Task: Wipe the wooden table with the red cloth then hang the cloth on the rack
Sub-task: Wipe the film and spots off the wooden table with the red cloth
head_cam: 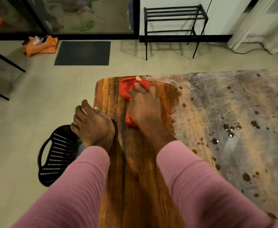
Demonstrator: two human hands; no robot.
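Note:
The wooden table fills the lower right; its left strip is dark, wet wood, while the right part is pale with dust and brown spots. My right hand presses flat on the bunched red cloth near the table's far left corner. The cloth sticks out beyond the fingers and under the palm. My left hand rests on the table's left edge, fingers curled over it, holding nothing else. The black metal rack stands on the floor against the far wall, with nothing hanging on it.
A black perforated plastic chair stands at the table's left, below my left hand. On the floor lie a dark doormat and an orange cloth heap. A cable runs along the floor right of the rack.

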